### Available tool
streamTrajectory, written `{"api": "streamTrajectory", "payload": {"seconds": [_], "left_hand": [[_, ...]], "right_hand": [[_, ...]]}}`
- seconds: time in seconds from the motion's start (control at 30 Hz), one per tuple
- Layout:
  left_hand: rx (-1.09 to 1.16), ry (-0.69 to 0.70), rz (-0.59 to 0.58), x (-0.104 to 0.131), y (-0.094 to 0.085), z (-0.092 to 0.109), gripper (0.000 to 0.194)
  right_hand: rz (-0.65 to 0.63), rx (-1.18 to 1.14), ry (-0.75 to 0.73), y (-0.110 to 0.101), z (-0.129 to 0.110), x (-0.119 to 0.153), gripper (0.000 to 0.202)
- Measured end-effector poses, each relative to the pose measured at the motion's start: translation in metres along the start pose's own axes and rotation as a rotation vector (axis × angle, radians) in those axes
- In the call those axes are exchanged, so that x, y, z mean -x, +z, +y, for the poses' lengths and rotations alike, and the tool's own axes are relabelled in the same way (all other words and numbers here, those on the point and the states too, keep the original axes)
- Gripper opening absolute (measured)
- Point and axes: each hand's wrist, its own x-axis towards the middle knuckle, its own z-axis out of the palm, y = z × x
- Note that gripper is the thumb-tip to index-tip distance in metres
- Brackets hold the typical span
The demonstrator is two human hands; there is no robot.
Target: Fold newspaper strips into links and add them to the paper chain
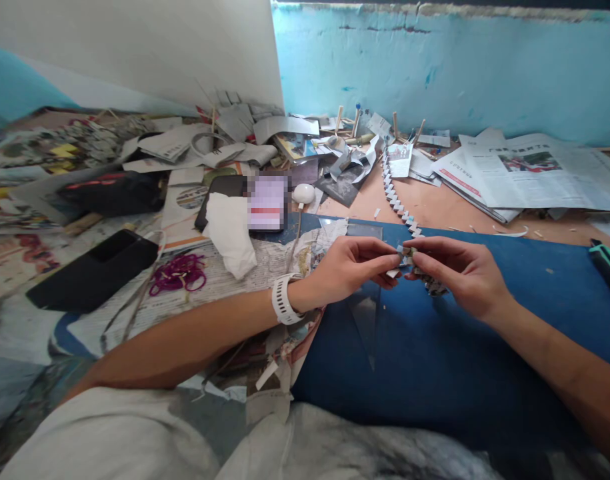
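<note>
A folded-paper zigzag chain runs from the back of the table toward my hands, and its near end bunches under my right fingers. My right hand pinches this chain between thumb and fingers. Close beside it, my left hand has thumb and forefinger closed on a small folded paper piece that meets the chain's end. Fingers cover most of the joint. Below both hands lies a blue cutting mat, with a clear set square under my left wrist side.
Newspapers lie at the back right, paper scraps and sticks along the wall. Left are a purple thread tangle, a black flat case, a white tissue and a white round device. A green-black cutter sits far right.
</note>
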Motion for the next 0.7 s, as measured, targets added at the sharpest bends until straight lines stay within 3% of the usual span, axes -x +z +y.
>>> {"api": "streamTrajectory", "payload": {"seconds": [0.4, 0.7], "left_hand": [[0.02, -0.003, 0.017, 0.0016, 0.0008, 0.0045, 0.029], [0.062, -0.02, -0.036, 0.0012, -0.0003, 0.0019, 0.027]], "right_hand": [[-0.014, 0.01, -0.02, -0.0002, -0.0003, 0.002, 0.028], [-0.045, 0.062, -0.038, -0.0018, 0.0027, 0.0023, 0.028]]}}
